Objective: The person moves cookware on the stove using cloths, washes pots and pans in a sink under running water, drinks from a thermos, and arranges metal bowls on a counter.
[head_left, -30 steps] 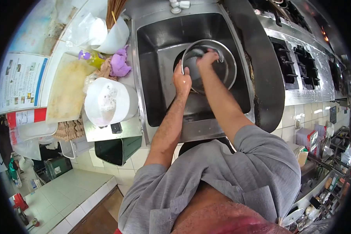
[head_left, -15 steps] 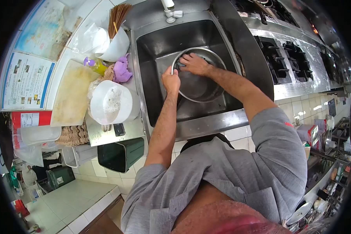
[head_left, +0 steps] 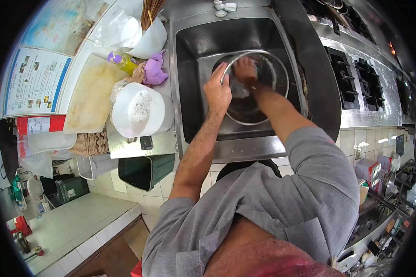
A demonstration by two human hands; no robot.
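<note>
A round metal bowl (head_left: 282, 78) is tilted inside the steel sink (head_left: 196, 51). My left hand (head_left: 218, 90) is closed on the bowl's left rim, with the thumb over the edge. Inside the bowl is my right hand (head_left: 246, 70), blurred by motion near the upper left of its inner wall; whether it holds something cannot be made out. The bowl's inside looks wet and shiny below that hand.
Left of the sink stand a white tub (head_left: 141, 111) with suds, a purple cloth (head_left: 155, 69), a yellow-green bottle (head_left: 125, 63) and a cutting board (head_left: 88, 94). The tap (head_left: 222, 8) is behind the sink, a stove (head_left: 356, 78) to the right.
My right hand has moved within the bowl and now blurs deeper inside it. The bowl's tilt has changed, with my left hand still on its rim. The whole view has shifted.
</note>
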